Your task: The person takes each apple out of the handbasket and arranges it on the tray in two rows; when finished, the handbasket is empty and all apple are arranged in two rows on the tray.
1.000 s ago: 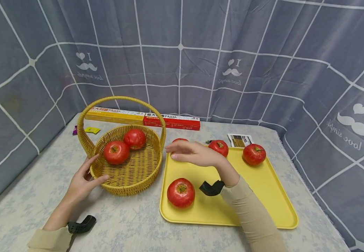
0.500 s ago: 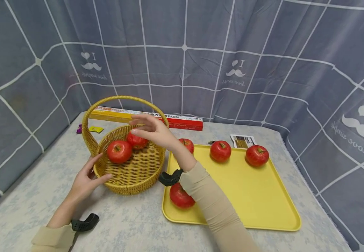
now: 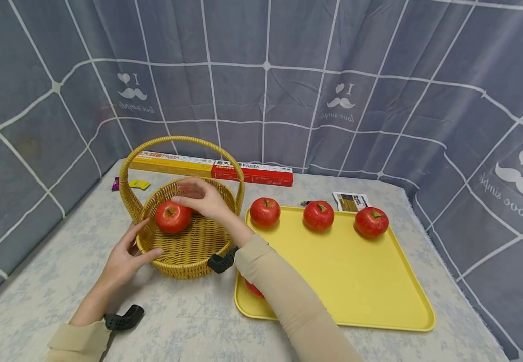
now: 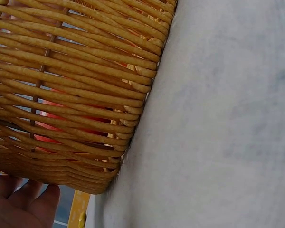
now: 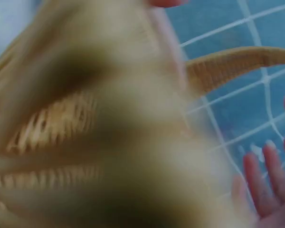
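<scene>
In the head view, my left hand [image 3: 123,261] rests against the left side of the wicker basket [image 3: 189,274], fingers and thumb spread along its rim. Its fingertips touch the outer weave [image 4: 71,90] in the left wrist view. My right hand [image 3: 207,201] is inside the basket's hoop handle [image 3: 177,138], over the back of the bowl, with nothing gripped. Parted fingers [image 5: 270,185] appear in the right wrist view. One red apple [image 3: 173,217] lies in the basket just beside the right hand; a second behind it is mostly hidden by that hand.
A yellow tray [image 3: 347,281] stands right of the basket. Along its back lie red apples [image 3: 265,212], and another [image 3: 253,288] is mostly behind the right sleeve. Yellow and red pasta boxes [image 3: 252,174], small wrapped sweets [image 3: 139,184] and a flat packet [image 3: 350,201] sit farther back.
My right hand has moved left from above the tray into the basket's handle opening, then lower over the back apple. My left hand has stayed at the basket. The view has shifted slightly.
</scene>
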Demonstrator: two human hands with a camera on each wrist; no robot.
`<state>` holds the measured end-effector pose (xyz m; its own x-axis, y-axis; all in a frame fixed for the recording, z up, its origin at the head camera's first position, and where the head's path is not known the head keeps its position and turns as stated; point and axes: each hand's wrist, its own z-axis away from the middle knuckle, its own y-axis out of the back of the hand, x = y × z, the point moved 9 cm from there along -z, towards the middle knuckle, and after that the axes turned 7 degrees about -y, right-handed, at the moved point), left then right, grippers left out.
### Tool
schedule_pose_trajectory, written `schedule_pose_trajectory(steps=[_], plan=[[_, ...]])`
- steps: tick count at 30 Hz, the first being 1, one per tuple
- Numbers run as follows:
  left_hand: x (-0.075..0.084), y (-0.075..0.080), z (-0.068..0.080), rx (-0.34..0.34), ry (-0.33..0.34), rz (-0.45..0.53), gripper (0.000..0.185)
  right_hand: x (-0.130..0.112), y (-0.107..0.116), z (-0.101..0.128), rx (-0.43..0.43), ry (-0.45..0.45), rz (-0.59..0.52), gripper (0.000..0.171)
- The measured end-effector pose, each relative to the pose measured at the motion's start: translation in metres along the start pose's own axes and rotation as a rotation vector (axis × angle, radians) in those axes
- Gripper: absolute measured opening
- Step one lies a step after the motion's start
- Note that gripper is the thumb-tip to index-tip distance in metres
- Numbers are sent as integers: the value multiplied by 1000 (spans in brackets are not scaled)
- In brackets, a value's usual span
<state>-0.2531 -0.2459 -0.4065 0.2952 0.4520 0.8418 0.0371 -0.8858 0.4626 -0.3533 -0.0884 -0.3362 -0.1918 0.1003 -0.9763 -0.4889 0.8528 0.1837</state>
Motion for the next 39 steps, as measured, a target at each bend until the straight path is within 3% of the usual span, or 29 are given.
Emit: schedule_pose_trajectory(steps=[10, 16, 21, 30, 35, 39], plan=[[2, 1, 0, -2, 13, -19, 79, 26, -25, -3, -47, -53, 388, 63], [4, 2, 0, 5, 0, -8, 78, 32, -29, -2, -62, -94, 507, 76], [2, 1, -1, 5, 14, -7, 79, 35, -32, -1, -103, -93, 535, 71], [0, 2, -1, 10, 33, -4, 80, 43, -60, 13, -418, -126, 480, 67], [0, 1, 0, 3, 34, -11, 81, 38, -56, 18, -480, -168, 496, 62], [0, 2, 0, 5, 22, -27, 80, 25, -40, 20, -480, -177, 491, 59]])
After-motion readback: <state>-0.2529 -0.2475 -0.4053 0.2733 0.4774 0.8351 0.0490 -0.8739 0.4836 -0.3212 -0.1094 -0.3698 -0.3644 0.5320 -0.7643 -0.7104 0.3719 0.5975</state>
